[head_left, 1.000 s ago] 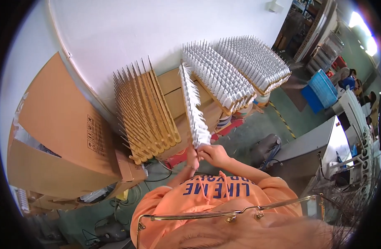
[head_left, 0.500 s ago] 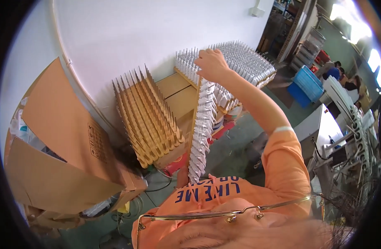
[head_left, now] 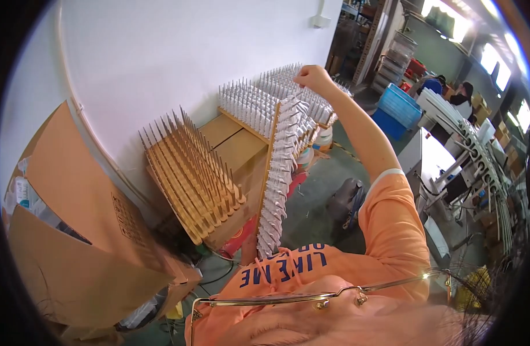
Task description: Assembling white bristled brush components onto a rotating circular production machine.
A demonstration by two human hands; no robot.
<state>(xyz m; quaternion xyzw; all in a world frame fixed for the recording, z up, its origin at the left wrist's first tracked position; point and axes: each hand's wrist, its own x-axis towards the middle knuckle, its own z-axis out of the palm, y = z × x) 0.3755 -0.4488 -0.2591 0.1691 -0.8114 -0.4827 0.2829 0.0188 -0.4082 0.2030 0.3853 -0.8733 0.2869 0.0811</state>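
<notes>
I see my right hand [head_left: 312, 76] up high now, with the arm stretched out far. A moment ago it was lower down, close to my chest, next to the other hand. It has moved up along the long white spiky strip [head_left: 281, 167] and now pinches the top end of it with closed fingers.

The strip has changed too. Before, it lay flatter and pointed away from me. Now it stands almost straight up, from my chest to the white spike racks [head_left: 259, 101] by the wall. Its top end is right by those racks, touching or nearly touching them; I cannot tell which.

My left hand is hard to see. It seems to be at the bottom end of the strip, behind my orange shirt [head_left: 357, 259], so I cannot tell if it is open or closed.

I think the strip is being lifted up to the white racks. The wooden spike rack [head_left: 193, 173] sits to the left, beside a big cardboard box [head_left: 74, 230], and nobody touches it.
</notes>
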